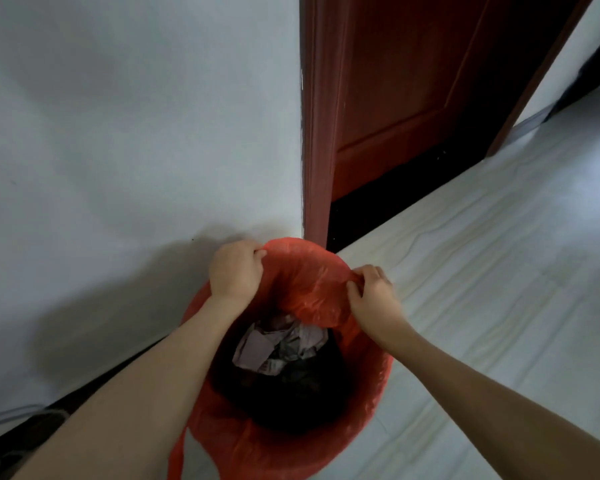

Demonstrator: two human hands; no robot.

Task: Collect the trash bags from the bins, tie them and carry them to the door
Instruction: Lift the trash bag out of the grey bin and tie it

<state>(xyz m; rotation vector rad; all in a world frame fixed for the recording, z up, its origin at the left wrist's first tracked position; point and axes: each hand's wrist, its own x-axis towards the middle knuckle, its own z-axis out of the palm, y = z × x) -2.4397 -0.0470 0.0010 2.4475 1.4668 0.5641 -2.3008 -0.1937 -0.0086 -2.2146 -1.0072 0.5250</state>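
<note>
A red plastic trash bag (305,289) lines a round bin standing on the floor against the white wall. Crumpled paper trash (278,344) lies inside, over a dark bottom. My left hand (234,268) pinches the bag's rim at the far left side. My right hand (374,296) pinches the rim at the far right side. The far edge of the bag is lifted off the bin between both hands. A loose red handle strip (177,459) hangs down at the near left.
A dark red wooden door (413,81) with its frame (317,133) stands just behind the bin, to the right of the white wall (118,133). Pale tiled floor (499,271) stretches to the right. A dark skirting strip (32,431) runs along the wall at lower left.
</note>
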